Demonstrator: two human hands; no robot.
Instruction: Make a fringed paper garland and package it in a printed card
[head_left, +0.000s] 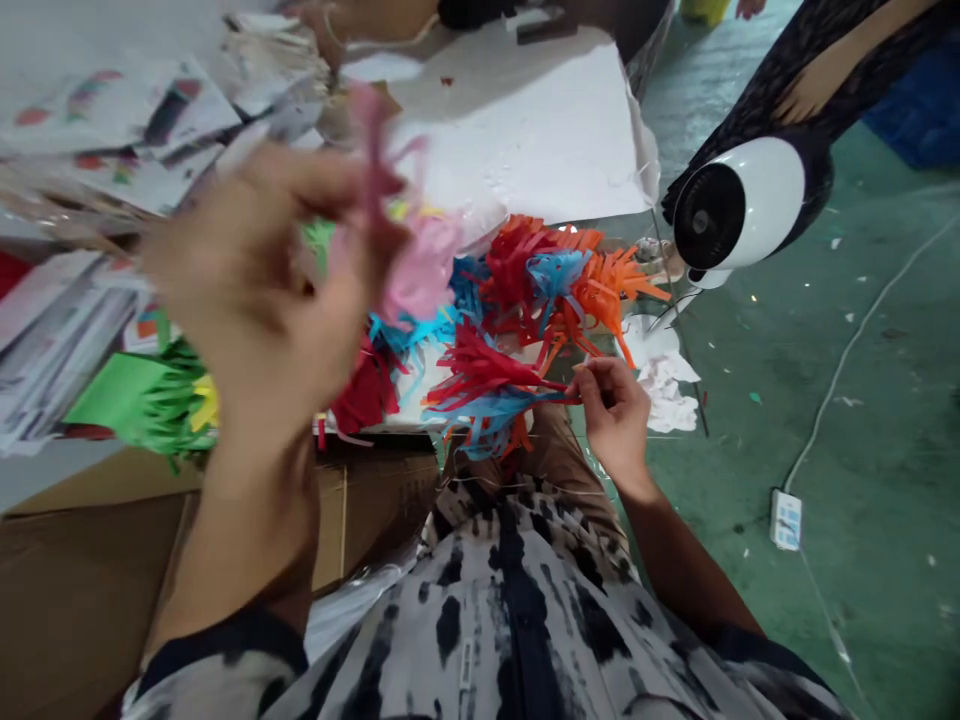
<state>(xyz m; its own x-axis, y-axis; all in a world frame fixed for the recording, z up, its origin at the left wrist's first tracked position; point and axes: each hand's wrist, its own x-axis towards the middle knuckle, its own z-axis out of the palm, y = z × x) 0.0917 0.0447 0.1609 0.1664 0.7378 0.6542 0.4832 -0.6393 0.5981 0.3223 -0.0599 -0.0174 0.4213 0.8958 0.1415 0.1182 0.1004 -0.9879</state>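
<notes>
My left hand is raised close to the camera and blurred. Its fingers pinch a pink fringed paper piece. My right hand is lower, to the right, above my lap. Its fingertips are closed on the end of a red fringed paper strip. A heap of red, blue and orange fringed paper lies between the hands on the table edge. Green fringed paper lies at the left.
A white sheet covers the table ahead. Printed papers are stacked at the left. A cardboard box stands below them. A small white fan is at the right. A power strip lies on the green floor. Another person's arm shows at the top.
</notes>
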